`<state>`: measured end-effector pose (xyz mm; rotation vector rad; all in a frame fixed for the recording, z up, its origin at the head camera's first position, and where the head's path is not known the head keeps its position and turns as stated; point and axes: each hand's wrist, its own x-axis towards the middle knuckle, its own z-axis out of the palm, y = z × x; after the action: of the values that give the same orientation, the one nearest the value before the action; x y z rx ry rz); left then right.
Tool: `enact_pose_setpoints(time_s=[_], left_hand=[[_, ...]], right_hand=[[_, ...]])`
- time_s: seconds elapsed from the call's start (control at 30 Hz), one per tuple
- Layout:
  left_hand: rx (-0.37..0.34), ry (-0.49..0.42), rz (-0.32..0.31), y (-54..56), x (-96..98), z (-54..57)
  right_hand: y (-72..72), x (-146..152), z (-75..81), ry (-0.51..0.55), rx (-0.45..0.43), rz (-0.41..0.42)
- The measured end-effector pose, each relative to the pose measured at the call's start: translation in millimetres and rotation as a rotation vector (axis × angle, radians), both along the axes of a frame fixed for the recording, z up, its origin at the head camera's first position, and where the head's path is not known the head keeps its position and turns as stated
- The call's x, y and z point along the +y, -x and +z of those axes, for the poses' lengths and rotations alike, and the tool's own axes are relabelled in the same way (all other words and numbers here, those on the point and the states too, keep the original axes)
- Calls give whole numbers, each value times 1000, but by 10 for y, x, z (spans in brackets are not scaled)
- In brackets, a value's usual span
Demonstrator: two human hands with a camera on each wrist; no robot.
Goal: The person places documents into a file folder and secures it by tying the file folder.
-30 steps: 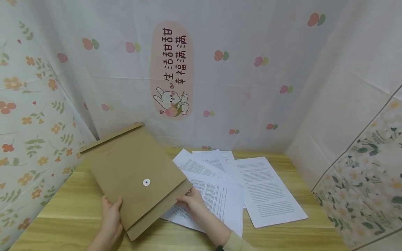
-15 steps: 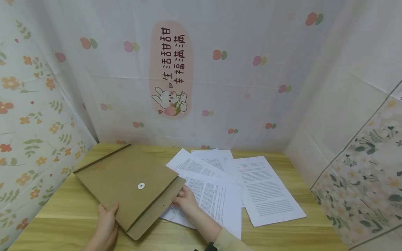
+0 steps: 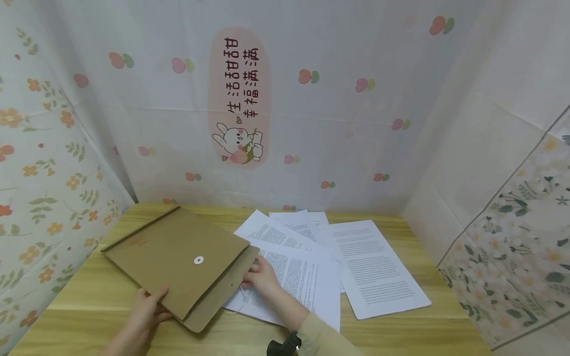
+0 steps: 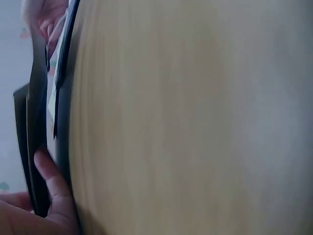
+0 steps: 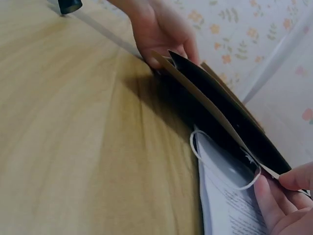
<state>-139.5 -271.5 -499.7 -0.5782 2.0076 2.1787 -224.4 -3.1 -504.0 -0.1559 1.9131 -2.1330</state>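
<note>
Near the front edge of the bench (image 3: 71, 309), we see the left hand (image 3: 147, 312) gripping a brown envelope (image 3: 171, 257), thumb on top; the right hand (image 3: 263, 280) pinches its open flap (image 3: 222, 291). The envelope reaches toward the bench's far left corner. Overlapping printed sheets (image 3: 307, 282) and, nearer the right edge, a neater stack (image 3: 378, 269) lie alongside. Behind the far edge hangs a patterned curtain (image 3: 329, 143).

Here's pale printed cloth (image 3: 329, 133) behind the wood-grain bench (image 3: 378, 338)! Orange flowers (image 3: 29, 254) at left, white blooms (image 3: 556, 254) at right.
</note>
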Motion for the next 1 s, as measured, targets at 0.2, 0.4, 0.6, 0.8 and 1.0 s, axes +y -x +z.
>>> enact_pose_setpoints(time_s=[0.2, 0.4, 0.6, 0.8, 1.0], left_hand=[[-63, 177, -85, 16, -104, 60], [-91, 339, -177, -4, -199, 91], [-102, 419, -197, -13, -193, 118], [-116, 486, -222, 13, -197, 150], [-36, 752, -262, 36, -188, 207]], right_hand=[[89, -32, 20, -61, 13, -15], [176, -68, -14, -101, 44, -44], [241, -95, -53, -145, 47, -91], [241, -81, -106, -194, 59, -99], [197, -73, -131, -197, 80, -75]])
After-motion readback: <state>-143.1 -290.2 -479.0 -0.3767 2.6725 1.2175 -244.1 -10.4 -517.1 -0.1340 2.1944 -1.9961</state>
